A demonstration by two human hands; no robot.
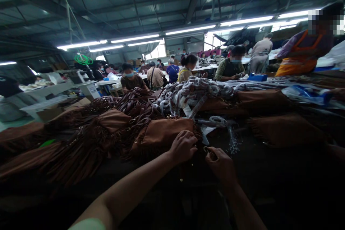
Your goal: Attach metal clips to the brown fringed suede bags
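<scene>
A brown fringed bag (167, 131) lies in front of me. My left hand (184, 146) is closed at its right front corner, fingers curled down over the edge; the fingertips are partly hidden. Just to the right, my right hand (220, 162) is closed in a pinch. A small, pale, hook-shaped piece (206, 149) sticks out from its thumb and fingers; its exact kind is too dark to tell. A small gold-coloured fitting (181, 179) hangs below my left hand. The two hands are a short way apart.
A heap of plastic-wrapped coiled straps (188, 95) lies behind the bag. More brown bags (288, 129) lie to the right, with dark brown straps (137, 104) at the left. Thin clear strands (233, 142) lie beyond my right hand. Several people work farther back; one wears an orange apron (299, 63).
</scene>
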